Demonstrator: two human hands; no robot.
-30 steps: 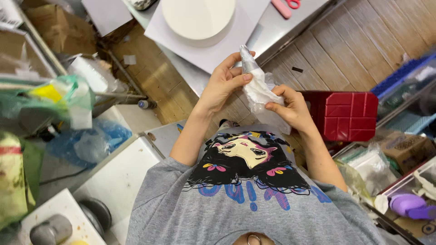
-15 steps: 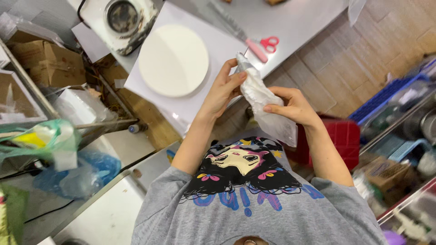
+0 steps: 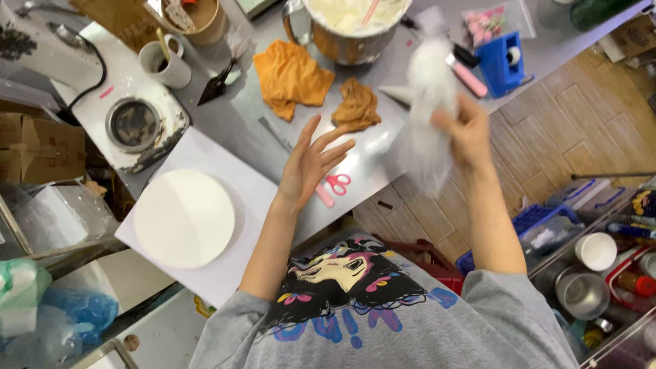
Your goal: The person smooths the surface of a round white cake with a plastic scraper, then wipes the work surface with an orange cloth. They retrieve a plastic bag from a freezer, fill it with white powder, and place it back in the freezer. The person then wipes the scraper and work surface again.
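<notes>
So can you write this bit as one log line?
left hand: open, empty, above pink scissors | right hand: holding clear plastic bag, blurred | white cake: untouched

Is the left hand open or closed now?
Open. The left hand shows spread fingers above the table and holds nothing; the right hand grips the piping bag.

Blurred white bag (image 3: 425,116); bowl (image 3: 355,27) edge-cropped.

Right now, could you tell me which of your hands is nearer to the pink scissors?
Left. The left hand is open, right above the pink scissors on the table. The right hand is off to the side, raised and gripping a blurred piping bag.
</notes>
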